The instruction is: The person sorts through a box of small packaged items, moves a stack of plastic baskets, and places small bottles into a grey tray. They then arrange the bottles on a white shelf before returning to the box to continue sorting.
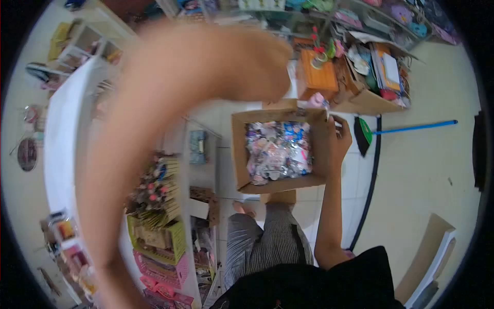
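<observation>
Head view: I'm watching both hands working at a cardboard box (278,150) of small packets.

I'm seeing the right hand (337,141) gripping the box's right wall, fingers curled over the rim and closed on the cardboard, holding the box up above the striped lap. The left hand (252,67) is swinging in close to the lens, blurred, hovering just above the box's far edge; I cannot tell whether its fingers are spread or closed, or whether it is touching anything. The box is sitting open, packed with shiny packets (278,149). Beyond it an orange box (316,77) is standing, and a blue-handled broom (406,129) is lying on the floor to the right.
</observation>
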The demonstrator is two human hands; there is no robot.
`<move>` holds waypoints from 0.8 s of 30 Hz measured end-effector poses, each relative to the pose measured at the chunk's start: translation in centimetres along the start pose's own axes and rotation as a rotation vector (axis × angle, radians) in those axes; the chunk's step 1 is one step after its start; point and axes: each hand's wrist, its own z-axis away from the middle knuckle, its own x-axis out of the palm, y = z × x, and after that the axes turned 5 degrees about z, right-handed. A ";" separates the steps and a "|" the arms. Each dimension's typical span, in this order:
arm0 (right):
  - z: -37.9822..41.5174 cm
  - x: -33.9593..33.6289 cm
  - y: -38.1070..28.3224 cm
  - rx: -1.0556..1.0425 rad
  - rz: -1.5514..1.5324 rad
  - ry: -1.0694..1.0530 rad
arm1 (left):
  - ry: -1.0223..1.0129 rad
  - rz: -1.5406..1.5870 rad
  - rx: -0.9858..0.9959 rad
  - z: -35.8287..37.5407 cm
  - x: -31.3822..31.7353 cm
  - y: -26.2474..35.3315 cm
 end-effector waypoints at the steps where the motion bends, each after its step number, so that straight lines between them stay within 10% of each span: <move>1: 0.4 -1.3 2.2 0.019 0.031 0.014 | -0.063 0.226 0.075 -4.8 4.6 -0.6; 5: -0.8 -1.5 11.9 0.104 0.246 -0.070 | 0.079 0.789 0.223 -17.2 28.3 -0.8; 10: -0.8 2.1 27.1 0.350 0.611 -0.654 | 0.139 0.778 -0.407 -21.1 49.5 -4.5; 12: -1.0 5.1 30.0 0.576 0.515 -0.715 | 0.205 0.817 -0.544 -20.4 51.6 -5.0; 14: 1.7 7.7 38.5 0.357 0.721 -0.644 | 0.243 0.853 -0.649 -20.6 54.5 -5.5; 17: 2.7 10.2 36.6 0.621 0.689 -0.383 | 0.335 0.968 -0.693 -20.3 59.6 -7.3; 24: 6.6 15.3 31.6 0.554 0.781 -0.599 | 0.146 1.453 -1.055 -22.7 57.7 -5.6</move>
